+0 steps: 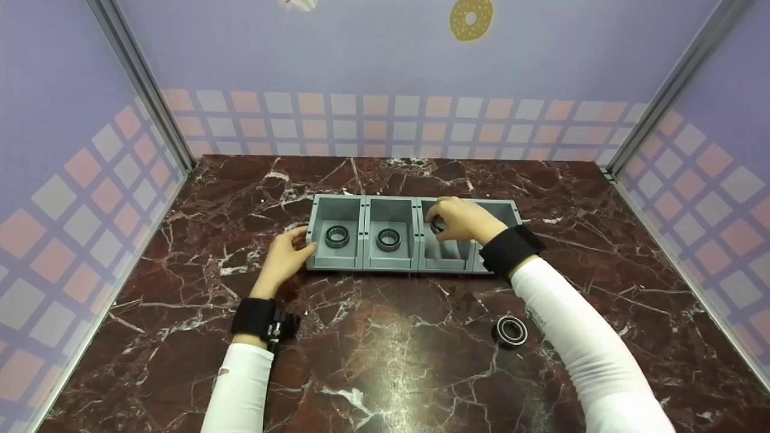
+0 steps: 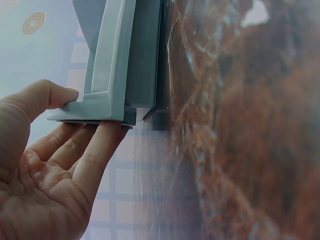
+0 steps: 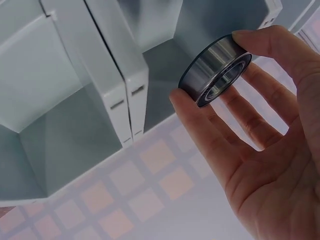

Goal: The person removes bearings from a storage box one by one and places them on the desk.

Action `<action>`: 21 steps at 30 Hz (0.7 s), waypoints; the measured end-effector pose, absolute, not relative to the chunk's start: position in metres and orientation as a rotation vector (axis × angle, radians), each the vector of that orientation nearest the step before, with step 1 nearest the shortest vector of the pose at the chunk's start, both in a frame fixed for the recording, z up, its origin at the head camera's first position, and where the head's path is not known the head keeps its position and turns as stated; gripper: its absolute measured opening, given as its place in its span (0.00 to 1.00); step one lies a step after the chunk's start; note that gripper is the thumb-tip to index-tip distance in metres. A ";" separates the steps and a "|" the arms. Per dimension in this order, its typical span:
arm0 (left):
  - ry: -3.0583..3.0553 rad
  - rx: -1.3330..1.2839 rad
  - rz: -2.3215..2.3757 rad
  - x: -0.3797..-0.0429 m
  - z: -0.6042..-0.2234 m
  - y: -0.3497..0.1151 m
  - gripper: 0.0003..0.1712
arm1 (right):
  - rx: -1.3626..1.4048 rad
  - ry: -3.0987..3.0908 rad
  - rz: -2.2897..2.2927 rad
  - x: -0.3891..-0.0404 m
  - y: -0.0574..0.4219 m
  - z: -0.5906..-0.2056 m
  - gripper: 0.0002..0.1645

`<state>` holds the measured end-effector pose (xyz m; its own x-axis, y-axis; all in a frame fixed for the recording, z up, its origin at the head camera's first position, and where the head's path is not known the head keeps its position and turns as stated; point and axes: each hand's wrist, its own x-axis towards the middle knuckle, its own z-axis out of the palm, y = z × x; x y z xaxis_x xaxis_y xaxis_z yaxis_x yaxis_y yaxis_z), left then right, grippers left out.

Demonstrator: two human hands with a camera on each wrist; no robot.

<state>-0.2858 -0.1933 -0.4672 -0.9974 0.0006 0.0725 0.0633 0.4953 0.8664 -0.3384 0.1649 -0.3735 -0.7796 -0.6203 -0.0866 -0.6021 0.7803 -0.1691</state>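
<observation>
A dark-rimmed metal ring is pinched at its outer edge by a person's right hand, thumb on one side and a fingertip on the other, at the mouth of the third bin from the left. The grip is only as wide as the ring, with the remaining fingers loosely bent behind it. The left hand grips the left end of a row of grey bins, its thumb over the rim and its fingers against the outer wall. Black bands circle both wrists, below white sleeves.

The bins stand on a dark red, marble-patterned table veined in white, where a loose ring lies near the right forearm. Pale purple walls enclose the table at the back and both sides, with bands of pink and white squares along their lower parts, grey posts at the back corners and a yellow doughnut picture high on the back.

Four bins are joined side by side: one ring lies in the leftmost, another in the second, and the right hand and wrist partly hide the fourth
</observation>
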 end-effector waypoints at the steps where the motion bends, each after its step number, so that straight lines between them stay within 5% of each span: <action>1: -2.662 -0.056 -1.549 -0.286 -0.467 -0.193 0.29 | -0.978 2.833 -0.198 -0.338 0.165 -0.373 0.26; 21: -2.672 -0.053 -1.555 -0.285 -0.467 -0.193 0.30 | -1.001 2.849 -0.184 -0.320 0.169 -0.356 0.26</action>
<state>-0.2852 -0.1934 -0.4669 -0.9982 0.0050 0.0598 0.0544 0.4938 0.8678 -0.3205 0.1687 -0.3560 -0.7749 -0.6282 -0.0692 -0.6141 0.7743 -0.1525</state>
